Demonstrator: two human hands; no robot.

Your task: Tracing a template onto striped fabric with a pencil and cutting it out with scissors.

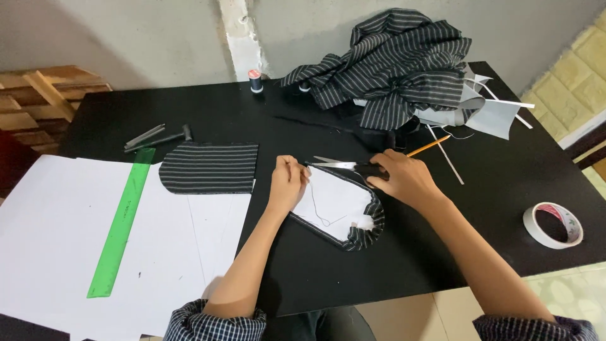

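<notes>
Holding: right hand grips scissors, blades pointing left.
Left hand: fingers pinched, seemingly on a thread.
Fabric piece: white, striped edging, mid tabletop, under both hands.
Left: green ruler on paper.

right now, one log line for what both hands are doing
left hand: pinches thread | right hand: holds scissors, blades open near thread | work: white pocket piece, striped edge | surface: black table

Your right hand gripping scissors, left hand pinching thread over white-lined striped piece, green ruler left
</notes>
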